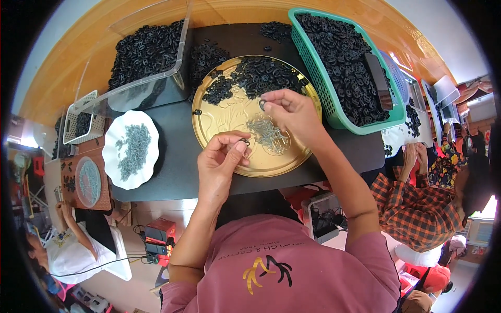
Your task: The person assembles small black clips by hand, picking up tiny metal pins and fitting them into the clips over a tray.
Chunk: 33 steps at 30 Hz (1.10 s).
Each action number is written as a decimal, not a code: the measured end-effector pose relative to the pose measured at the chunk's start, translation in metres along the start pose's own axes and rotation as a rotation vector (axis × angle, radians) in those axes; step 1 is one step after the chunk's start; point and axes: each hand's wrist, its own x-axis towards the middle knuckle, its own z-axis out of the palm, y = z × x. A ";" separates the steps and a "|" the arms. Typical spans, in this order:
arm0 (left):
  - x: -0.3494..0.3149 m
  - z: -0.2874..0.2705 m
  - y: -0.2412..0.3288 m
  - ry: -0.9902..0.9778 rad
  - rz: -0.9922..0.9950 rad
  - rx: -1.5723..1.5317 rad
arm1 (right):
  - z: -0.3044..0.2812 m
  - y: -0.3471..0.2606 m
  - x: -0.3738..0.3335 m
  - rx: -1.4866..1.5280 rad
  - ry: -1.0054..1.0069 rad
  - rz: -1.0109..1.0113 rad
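Over a round golden tray (pixel 222 116), both my hands work with small black parts. My left hand (pixel 218 160) is closed, thumb and forefinger pinching a small dark piece (pixel 244 141). To its upper right, my right hand (pixel 296 116) holds a small black plastic ring (pixel 262 105) between its fingertips. The two hands are apart. Similar black oval parts (pixel 269 73) are heaped along the tray's far side. A loose pile of thin silver metal pins (pixel 269 135) lies between my hands, partly covered by my right hand.
A clear bin (pixel 180 78) of black parts stands far left, a green basket (pixel 313 78) of them far right, with a dark flat phone-like object (pixel 378 81) on top. A white scalloped plate (pixel 110 156) holds silver pins. People sit at both sides.
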 end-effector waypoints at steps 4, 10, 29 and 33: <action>0.001 0.009 -0.004 -0.030 0.121 -0.045 | 0.009 -0.008 -0.030 0.137 -0.068 -0.052; -0.003 0.012 -0.006 -0.079 0.168 -0.039 | 0.015 -0.009 -0.052 0.125 -0.053 -0.119; -0.011 0.024 -0.009 -0.081 0.179 -0.129 | 0.013 0.004 -0.058 -0.261 0.103 -0.468; -0.011 0.022 -0.011 -0.048 0.186 -0.147 | 0.012 0.001 -0.060 -0.346 0.063 -0.586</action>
